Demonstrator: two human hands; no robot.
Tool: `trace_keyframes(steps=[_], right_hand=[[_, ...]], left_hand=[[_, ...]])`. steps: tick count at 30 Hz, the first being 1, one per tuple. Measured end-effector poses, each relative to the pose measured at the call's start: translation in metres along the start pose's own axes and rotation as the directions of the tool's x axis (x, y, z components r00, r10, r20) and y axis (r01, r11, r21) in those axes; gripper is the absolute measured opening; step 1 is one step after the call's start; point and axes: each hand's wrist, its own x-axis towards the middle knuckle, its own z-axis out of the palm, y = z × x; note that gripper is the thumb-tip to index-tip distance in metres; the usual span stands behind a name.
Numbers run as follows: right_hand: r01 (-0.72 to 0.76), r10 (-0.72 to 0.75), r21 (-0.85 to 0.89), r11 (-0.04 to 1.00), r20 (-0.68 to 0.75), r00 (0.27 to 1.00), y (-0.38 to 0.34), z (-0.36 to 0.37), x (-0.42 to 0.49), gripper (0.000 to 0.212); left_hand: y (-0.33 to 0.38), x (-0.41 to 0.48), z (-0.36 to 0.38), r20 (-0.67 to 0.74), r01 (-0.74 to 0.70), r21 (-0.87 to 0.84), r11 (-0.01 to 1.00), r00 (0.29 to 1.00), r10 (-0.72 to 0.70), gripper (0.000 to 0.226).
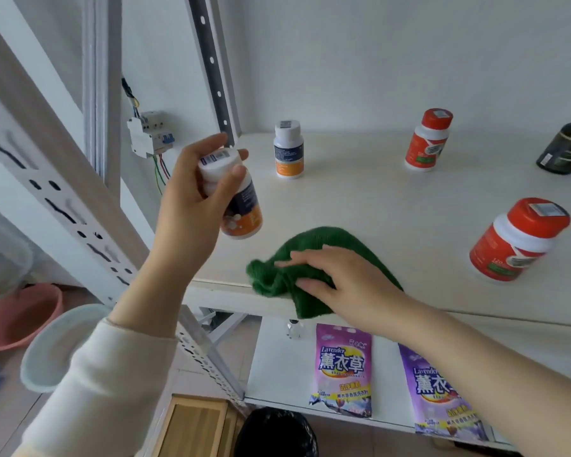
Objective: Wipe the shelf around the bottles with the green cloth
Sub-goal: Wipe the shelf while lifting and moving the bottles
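Cream sleeve (89, 374) sits nearest, low-left. White shelf (376, 199) carries everything. Green cloth (317, 239) lies bunched at shelf's front-left edge, partly hanging over; R hand (340, 282) presses on it w/ fingers straight. L hand (192, 199) is raised above shelf's left end, fingers & thumb wrapped round orange-label bottle (241, 209), tilted, off the surface. Standing on shelf: near red bottle (518, 240) right, far red bottle (427, 140), back white-cap bottle (288, 150), dark bottle (564, 146) at frame edge.

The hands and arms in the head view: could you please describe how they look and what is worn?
The left hand and right hand are bare, no gloves, rings or watch in sight. The left arm wears a cream sleeve with a snug cuff; the right forearm shows no sleeve.
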Motion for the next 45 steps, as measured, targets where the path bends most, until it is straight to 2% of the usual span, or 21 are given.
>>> trace_keyframes(steps=[2, 4, 6, 7, 9, 11, 13, 15, 18, 22, 24, 26, 30, 32, 34, 38, 41, 43, 45], right_hand=[[-0.051, 0.056, 0.129, 0.99, -0.031, 0.998, -0.005, -0.006, -0.019, 0.022], [-0.115, 0.164, 0.326, 0.938, -0.127, 0.978, -0.003, -0.018, -0.027, 0.012], [-0.106, 0.296, 0.529, 0.842, -0.289, 0.91, 0.005, -0.034, -0.021, 0.014], [-0.087, 0.355, 0.566, 0.82, -0.385, 0.852, 0.012, -0.044, -0.015, 0.013], [-0.137, 0.412, 0.472, 0.871, -0.548, 0.728, 0.025, -0.062, 0.002, 0.019], [-0.275, 0.432, 0.339, 0.9, -0.609, 0.665, 0.04, -0.07, 0.015, 0.03], [-0.437, 0.474, 0.208, 0.875, -0.549, 0.688, 0.056, -0.068, 0.026, 0.034], [-0.54, 0.494, -0.002, 0.841, -0.403, 0.771, 0.064, -0.056, 0.033, 0.039], [-0.429, 0.381, -0.245, 0.869, -0.221, 0.898, 0.054, -0.032, 0.036, 0.044], [-0.182, 0.153, -0.273, 0.945, -0.126, 0.98, 0.017, 0.003, 0.001, 0.043], [-0.164, 0.132, -0.278, 0.947, -0.13, 0.983, 0.017, 0.005, -0.011, 0.042], [-0.258, 0.22, -0.274, 0.927, -0.159, 0.962, 0.034, -0.009, -0.006, 0.042], [-0.58, 0.498, -0.331, 0.744, -0.303, 0.812, 0.074, -0.036, 0.025, 0.047], [-0.635, 0.557, -0.319, 0.703, -0.309, 0.771, 0.079, -0.038, 0.035, 0.048], [-0.595, 0.52, -0.339, 0.729, -0.291, 0.803, 0.072, -0.035, 0.031, 0.048], [-0.411, 0.352, -0.365, 0.835, -0.219, 0.91, 0.055, -0.022, -0.004, 0.045], [-0.407, 0.36, -0.359, 0.84, -0.192, 0.913, 0.052, -0.023, -0.011, 0.045], [-0.419, 0.375, -0.358, 0.834, -0.19, 0.907, 0.054, -0.023, -0.006, 0.045], [-0.413, 0.365, -0.367, 0.833, -0.196, 0.91, 0.052, -0.022, -0.004, 0.046]], left_hand=[[0.003, 0.001, -0.001, 0.017, 0.002, 0.011, 1.0, 1.0, -0.002, 0.025], [0.005, 0.002, 0.0, 0.039, 0.005, 0.025, 1.0, 0.999, -0.006, 0.025], [0.007, 0.003, 0.0, 0.048, 0.008, 0.03, 1.0, 0.999, -0.009, 0.026], [0.008, 0.003, 0.0, 0.053, 0.009, 0.025, 1.0, 0.999, -0.01, 0.026], [0.008, 0.005, -0.001, 0.071, 0.016, 0.014, 1.0, 0.997, -0.017, 0.026], [0.008, 0.005, 0.001, 0.093, 0.015, 0.019, 1.0, 0.995, -0.017, 0.027], [0.004, 0.004, 0.002, 0.109, 0.024, 0.024, 0.999, 0.994, -0.026, 0.029], [-0.001, 0.003, 0.004, 0.118, 0.033, 0.036, 0.999, 0.992, -0.037, 0.03], [-0.006, 0.001, 0.006, 0.134, 0.043, 0.031, 0.999, 0.99, -0.047, 0.032], [-0.012, -0.002, 0.012, 0.149, 0.036, 0.031, 0.999, 0.988, -0.04, 0.034], [-0.014, -0.006, 0.017, 0.163, 0.038, 0.032, 0.999, 0.986, -0.043, 0.033], [-0.015, -0.01, 0.025, 0.187, 0.045, 0.028, 0.999, 0.981, -0.05, 0.031], [-0.015, -0.017, 0.038, 0.226, 0.033, 0.045, 0.998, 0.973, -0.043, 0.032], [-0.016, -0.018, 0.043, 0.236, 0.033, 0.046, 0.998, 0.971, -0.043, 0.033], [-0.019, -0.019, 0.047, 0.235, 0.033, 0.037, 0.999, 0.971, -0.04, 0.033], [-0.021, -0.019, 0.051, 0.261, 0.028, 0.013, 1.0, 0.965, -0.03, 0.035], [-0.021, -0.021, 0.05, 0.261, 0.017, 0.053, 0.998, 0.965, -0.031, 0.042], [-0.012, -0.022, 0.051, 0.146, -0.098, 0.141, 0.985, 0.986, 0.077, 0.06], [0.01, -0.024, 0.064, 0.098, -0.307, 0.216, 0.927, 0.951, 0.292, 0.065]])
